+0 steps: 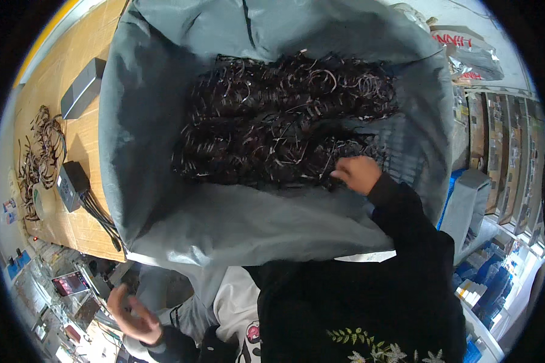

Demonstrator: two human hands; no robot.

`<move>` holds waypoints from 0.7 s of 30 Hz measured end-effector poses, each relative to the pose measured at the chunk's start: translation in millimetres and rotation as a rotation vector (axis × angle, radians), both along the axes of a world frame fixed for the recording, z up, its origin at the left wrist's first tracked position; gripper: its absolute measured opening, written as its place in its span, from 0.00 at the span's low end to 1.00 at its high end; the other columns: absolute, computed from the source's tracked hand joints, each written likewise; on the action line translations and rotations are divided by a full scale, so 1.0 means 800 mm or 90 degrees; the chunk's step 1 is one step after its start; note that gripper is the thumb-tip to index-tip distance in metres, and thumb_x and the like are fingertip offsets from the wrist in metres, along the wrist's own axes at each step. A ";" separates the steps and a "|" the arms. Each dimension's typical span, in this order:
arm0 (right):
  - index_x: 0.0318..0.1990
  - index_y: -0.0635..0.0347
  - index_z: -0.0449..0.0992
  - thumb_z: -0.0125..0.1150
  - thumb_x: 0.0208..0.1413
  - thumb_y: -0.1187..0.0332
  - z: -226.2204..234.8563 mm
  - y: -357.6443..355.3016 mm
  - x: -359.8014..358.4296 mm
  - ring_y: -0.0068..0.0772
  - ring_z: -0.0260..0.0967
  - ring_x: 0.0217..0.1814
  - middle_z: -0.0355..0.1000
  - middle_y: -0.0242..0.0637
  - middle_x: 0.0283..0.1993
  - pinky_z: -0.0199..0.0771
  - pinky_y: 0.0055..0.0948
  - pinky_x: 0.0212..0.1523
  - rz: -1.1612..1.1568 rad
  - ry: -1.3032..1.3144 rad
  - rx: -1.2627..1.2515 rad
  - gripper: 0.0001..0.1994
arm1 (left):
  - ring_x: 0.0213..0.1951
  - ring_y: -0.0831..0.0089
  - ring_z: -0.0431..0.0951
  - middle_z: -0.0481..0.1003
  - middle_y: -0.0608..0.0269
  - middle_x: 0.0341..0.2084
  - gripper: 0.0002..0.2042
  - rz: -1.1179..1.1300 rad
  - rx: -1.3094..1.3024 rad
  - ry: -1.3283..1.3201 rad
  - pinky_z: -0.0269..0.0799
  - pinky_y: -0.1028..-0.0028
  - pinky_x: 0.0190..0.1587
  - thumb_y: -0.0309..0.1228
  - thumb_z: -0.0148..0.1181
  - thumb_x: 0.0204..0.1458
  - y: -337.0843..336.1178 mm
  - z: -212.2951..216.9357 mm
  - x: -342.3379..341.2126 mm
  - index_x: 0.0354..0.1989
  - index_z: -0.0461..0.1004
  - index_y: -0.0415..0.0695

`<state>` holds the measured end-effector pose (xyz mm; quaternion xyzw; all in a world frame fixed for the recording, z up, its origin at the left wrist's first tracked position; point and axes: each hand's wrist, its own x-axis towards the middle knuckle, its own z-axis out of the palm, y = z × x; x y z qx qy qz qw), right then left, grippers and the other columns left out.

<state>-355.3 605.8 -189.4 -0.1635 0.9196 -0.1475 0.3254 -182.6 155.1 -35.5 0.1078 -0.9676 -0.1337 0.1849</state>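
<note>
A large box lined with a grey plastic sheet [254,224] stands in front of me, its lining draped over the rim. Inside lies a wide heap of dark, thin, curled cables [272,145], packed in rough rows. My right hand [358,174] reaches into the box at the heap's near right edge. Its fingers are drawn together at the cables; what they pinch, if anything, is too small to make out. Well outside the box, at the lower left, my left hand [134,317] hangs in the air with thumb and fingers apart and nothing in it.
On the cardboard surface at left lie two dark boxes [83,89], black cords with plugs [103,221], a roll of tape [44,201] and a tangle of brown cables [39,151]. Shelving [502,151] and a grey bin [466,206] stand at right.
</note>
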 end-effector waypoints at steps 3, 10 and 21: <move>0.37 0.63 0.73 0.62 0.47 0.59 -0.021 -0.040 0.016 0.43 0.66 0.43 0.71 0.40 0.33 0.65 0.36 0.45 0.156 0.251 -0.118 0.16 | 0.34 0.58 0.73 0.71 0.54 0.33 0.15 -0.263 0.024 -0.095 0.69 0.62 0.39 0.29 0.54 0.41 0.024 0.005 -0.057 0.39 0.70 0.37; 0.31 0.63 0.71 0.60 0.47 0.58 -0.052 -0.081 0.015 0.39 0.66 0.38 0.70 0.39 0.28 0.62 0.34 0.42 0.247 0.246 0.071 0.15 | 0.36 0.59 0.74 0.72 0.55 0.33 0.21 -0.518 0.074 -0.179 0.71 0.63 0.41 0.19 0.59 0.28 0.081 -0.007 -0.125 0.39 0.72 0.37; 0.31 0.58 0.74 0.62 0.49 0.61 0.053 -0.016 -0.005 0.45 0.65 0.37 0.67 0.43 0.29 0.63 0.40 0.41 0.057 0.075 -0.092 0.11 | 0.37 0.58 0.73 0.71 0.54 0.35 0.16 -0.504 0.112 -0.237 0.70 0.65 0.42 0.20 0.61 0.35 0.095 -0.015 -0.146 0.38 0.71 0.36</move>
